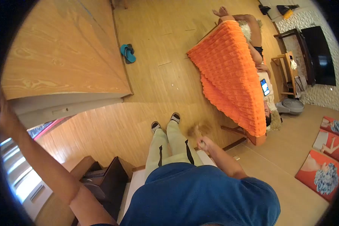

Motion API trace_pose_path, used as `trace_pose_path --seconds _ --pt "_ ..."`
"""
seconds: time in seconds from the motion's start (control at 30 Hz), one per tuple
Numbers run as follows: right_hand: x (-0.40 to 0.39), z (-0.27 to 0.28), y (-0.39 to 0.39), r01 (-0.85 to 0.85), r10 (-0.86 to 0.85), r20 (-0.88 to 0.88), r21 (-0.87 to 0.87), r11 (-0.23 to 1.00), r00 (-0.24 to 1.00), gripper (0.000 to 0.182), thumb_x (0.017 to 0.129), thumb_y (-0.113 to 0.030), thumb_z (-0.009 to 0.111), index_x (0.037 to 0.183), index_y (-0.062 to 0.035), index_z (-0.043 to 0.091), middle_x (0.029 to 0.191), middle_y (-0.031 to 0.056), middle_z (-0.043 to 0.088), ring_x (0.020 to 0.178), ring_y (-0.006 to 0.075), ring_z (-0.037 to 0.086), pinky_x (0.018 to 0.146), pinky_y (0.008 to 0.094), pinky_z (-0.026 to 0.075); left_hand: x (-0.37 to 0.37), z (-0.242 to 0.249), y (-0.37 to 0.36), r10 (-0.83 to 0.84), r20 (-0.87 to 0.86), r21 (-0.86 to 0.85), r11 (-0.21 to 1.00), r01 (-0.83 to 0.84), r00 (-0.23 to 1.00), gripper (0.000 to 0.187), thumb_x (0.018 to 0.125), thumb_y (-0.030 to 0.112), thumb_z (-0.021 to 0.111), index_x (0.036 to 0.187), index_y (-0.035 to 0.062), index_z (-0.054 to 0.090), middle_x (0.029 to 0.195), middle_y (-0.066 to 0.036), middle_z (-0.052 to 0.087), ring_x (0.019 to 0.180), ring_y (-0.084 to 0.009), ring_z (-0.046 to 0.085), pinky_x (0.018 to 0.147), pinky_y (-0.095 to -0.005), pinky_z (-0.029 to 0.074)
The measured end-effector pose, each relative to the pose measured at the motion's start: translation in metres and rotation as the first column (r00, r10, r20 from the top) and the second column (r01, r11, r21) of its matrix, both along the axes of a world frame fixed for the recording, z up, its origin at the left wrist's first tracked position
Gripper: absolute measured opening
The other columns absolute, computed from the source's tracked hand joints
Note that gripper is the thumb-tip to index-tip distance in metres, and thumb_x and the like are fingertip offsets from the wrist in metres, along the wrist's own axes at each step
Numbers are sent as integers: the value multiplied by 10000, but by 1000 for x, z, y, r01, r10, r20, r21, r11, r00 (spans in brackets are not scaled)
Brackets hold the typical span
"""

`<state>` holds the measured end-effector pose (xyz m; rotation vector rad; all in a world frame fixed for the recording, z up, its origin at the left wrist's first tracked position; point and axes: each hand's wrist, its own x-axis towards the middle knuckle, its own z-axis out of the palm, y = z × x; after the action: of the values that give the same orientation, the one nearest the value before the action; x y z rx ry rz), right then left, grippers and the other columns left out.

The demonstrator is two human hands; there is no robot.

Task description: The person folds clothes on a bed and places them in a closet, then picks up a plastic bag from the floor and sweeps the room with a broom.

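Note:
My left arm reaches far out to the left, and my left hand (6, 117) is at the dark edge of the view, beside the wooden panel (64, 56) and its pale lower edge. Its fingers are too dim to make out. My right hand (206, 144) is closed around the handle of what looks like a broom, in front of my legs. The broom's brown head (204, 129) is blurred and close to the wooden floor (150, 83).
A person lies under an orange blanket (229, 75), with a phone (265, 87) at the chest. Blue slippers (128, 54) lie by the panel. A dark open box (111, 177) stands at lower left. A grey fan (291, 106) and red pictures (320, 175) are at right.

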<state>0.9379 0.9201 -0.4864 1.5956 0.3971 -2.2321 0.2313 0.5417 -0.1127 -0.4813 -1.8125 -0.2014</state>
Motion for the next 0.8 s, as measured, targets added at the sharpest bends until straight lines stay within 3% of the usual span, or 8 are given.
trace_pose_path --seconds 0.03,0.1,0.13,0.37,0.5,0.6,0.7,0.8 --pt "-29 -35 2 333 -313 227 -53 942 922 250 715 -120 420 475 -52 408 460 77 428 395 174 427 333 265 321 -11 -2 27 15 -13 -15 1000 -15 1000 613 762 204 587 1211 -51 256 1184 -201 347 1087 -284 364 893 -369 341" --pt "-81 -51 14 187 -184 -183 -5 982 966 197 694 -74 423 501 -45 402 452 76 414 382 175 413 334 269 336 51 10 98 31 -39 -37 999 -32 999 598 755 203 592 1200 -45 278 1166 -196 360 1076 -283 370 887 -370 339" --pt "-126 -37 19 336 -336 -3 -22 942 942 186 697 -54 425 513 -51 395 443 72 395 371 177 396 333 274 334 52 11 101 36 -52 -44 998 -38 998 590 752 202 594 1194 -42 289 1157 -193 367 1070 -282 373 885 -371 338" --pt "-225 -38 93 413 -407 70 -159 897 911 159 744 -84 473 607 -54 397 494 49 414 387 141 424 334 202 333 119 22 176 97 -102 -121 987 -109 990 537 729 196 611 1154 -21 365 1092 -176 415 1029 -280 396 866 -377 330" --pt "-185 -2 90 55 -33 -208 102 993 978 136 744 -93 489 640 -65 404 484 38 419 376 132 419 343 239 354 122 22 187 147 -161 -122 978 -167 976 508 715 192 621 1131 -9 409 1055 -167 442 1006 -278 409 855 -380 326" --pt "-144 83 41 -330 351 2 342 880 936 64 739 -74 484 706 -56 433 489 48 415 370 151 417 336 276 353 117 21 188 214 -195 -136 961 -242 957 487 705 190 628 1114 0 441 1028 -159 463 988 -277 418 847 -382 323" --pt "-98 146 3 -553 574 86 413 724 815 331 693 -8 477 996 -26 342 598 71 438 416 172 468 332 305 371 110 20 192 286 -246 -150 933 -328 926 468 696 187 635 1097 9 474 1000 -152 483 971 -276 428 839 -385 320" --pt "-68 182 -12 -679 722 42 382 628 691 310 673 -46 532 937 -24 371 586 92 457 407 186 476 323 312 371 106 21 186 329 -290 -162 908 -385 898 449 686 184 642 1080 18 506 973 -145 504 953 -274 438 830 -387 317"
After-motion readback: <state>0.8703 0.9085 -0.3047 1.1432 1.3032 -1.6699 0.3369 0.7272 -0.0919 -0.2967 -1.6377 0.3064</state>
